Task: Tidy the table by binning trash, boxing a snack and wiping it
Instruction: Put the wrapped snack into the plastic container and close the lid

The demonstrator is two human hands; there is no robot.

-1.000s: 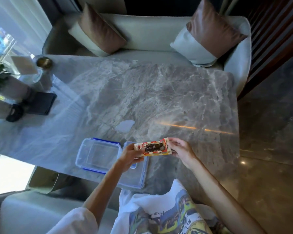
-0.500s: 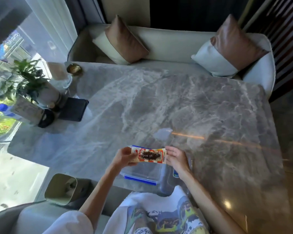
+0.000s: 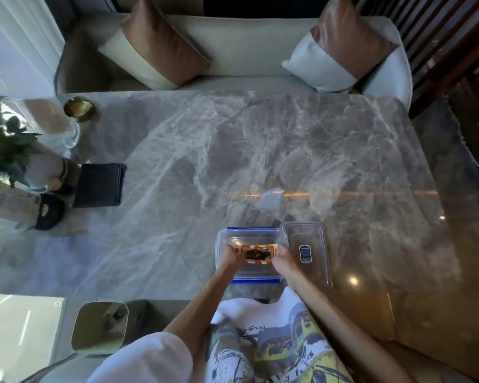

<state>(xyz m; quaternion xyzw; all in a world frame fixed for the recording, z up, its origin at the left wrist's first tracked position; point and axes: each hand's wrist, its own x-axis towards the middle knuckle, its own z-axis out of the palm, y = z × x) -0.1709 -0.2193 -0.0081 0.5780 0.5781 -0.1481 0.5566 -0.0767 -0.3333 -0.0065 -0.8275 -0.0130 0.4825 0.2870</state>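
Observation:
A red-and-white snack packet (image 3: 258, 253) with a dark middle is held flat over the inside of a clear plastic box (image 3: 248, 232) with blue clips, near the table's front edge. My left hand (image 3: 231, 257) grips the packet's left end and my right hand (image 3: 283, 258) grips its right end. The box's clear lid (image 3: 307, 252), with a small blue label, lies on the marble directly right of the box. Whether the packet touches the box floor I cannot tell.
A dark folded cloth (image 3: 98, 184) lies at the table's left. Beside it stand a potted plant (image 3: 4, 150), a glass (image 3: 64, 131) and a brass dish (image 3: 79, 108). A small bin (image 3: 100, 326) sits on the floor below the front-left edge. A sofa (image 3: 246, 42) lines the far side.
Both hands have carried the packet from above the table down into the open box. The view has shifted, so the box and lid now appear centred in front of me.

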